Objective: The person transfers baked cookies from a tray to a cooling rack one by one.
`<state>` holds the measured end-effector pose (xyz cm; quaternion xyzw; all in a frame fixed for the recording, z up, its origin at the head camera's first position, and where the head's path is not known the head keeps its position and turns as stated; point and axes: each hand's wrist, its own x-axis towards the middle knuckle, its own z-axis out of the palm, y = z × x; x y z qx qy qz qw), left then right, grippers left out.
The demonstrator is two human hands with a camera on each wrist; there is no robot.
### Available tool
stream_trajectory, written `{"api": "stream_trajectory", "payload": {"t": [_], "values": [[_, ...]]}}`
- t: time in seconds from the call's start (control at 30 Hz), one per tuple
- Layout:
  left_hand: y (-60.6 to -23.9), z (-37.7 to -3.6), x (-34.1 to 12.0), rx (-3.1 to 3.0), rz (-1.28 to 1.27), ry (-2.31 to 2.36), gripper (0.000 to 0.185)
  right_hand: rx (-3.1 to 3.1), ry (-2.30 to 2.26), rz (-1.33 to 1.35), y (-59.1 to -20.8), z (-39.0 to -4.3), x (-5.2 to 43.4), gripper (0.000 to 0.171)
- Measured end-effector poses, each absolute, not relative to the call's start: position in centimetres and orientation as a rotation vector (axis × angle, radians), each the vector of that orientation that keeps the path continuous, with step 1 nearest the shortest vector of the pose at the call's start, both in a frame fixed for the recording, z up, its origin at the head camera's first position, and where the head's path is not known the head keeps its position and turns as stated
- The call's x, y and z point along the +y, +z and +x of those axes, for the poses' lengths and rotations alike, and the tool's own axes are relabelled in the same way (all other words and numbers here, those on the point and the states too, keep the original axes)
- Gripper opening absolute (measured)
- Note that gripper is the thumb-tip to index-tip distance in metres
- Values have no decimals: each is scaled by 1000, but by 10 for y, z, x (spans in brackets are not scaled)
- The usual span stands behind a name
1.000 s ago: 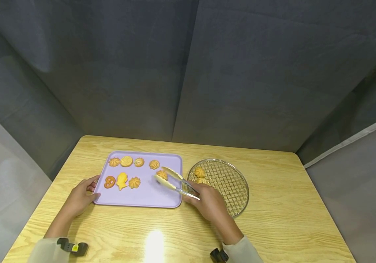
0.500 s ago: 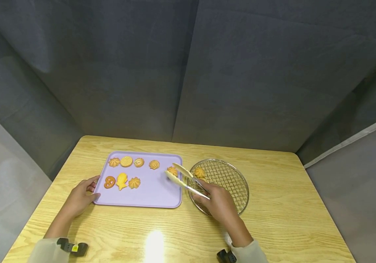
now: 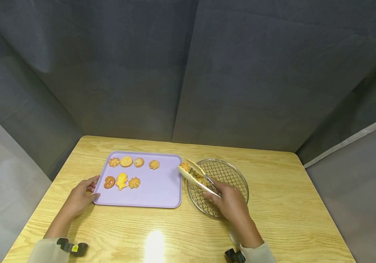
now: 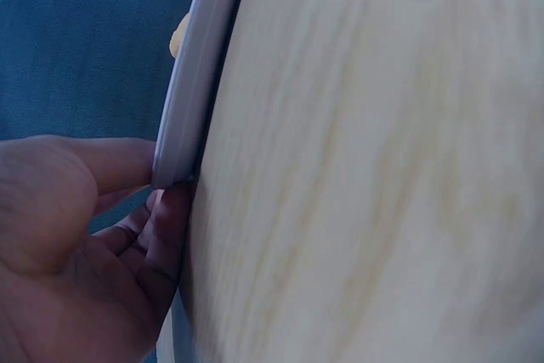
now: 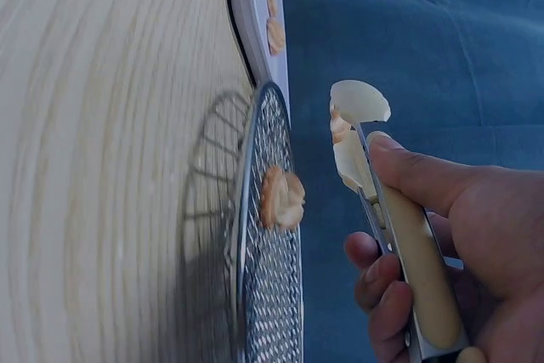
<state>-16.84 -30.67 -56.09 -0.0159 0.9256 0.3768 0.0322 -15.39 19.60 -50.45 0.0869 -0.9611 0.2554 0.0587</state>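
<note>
On the pale wooden table [image 3: 273, 219], the left hand [image 3: 81, 197] grips the near-left corner of the lilac rectangular plastic tray [image 3: 155, 193], while the right hand [image 3: 229, 202] curls its fingers [image 5: 378, 274] round cream-tipped metal tongs [image 3: 198, 178], which pinch a golden flower-shaped biscuit [image 3: 185, 167] over the round wire rack [image 3: 237, 175].

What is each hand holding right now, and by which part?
The right hand grips the tongs by their handle end; their tips pinch a cookie. The left hand holds the purple tray by its left edge.
</note>
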Motion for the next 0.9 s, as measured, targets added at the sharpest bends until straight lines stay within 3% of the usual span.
{"api": "stream_trajectory", "payload": {"t": [0.9], "values": [[-559, -167, -305, 2867, -30, 1150, 64, -2951, 801, 102, -510, -155, 245, 64]]}}
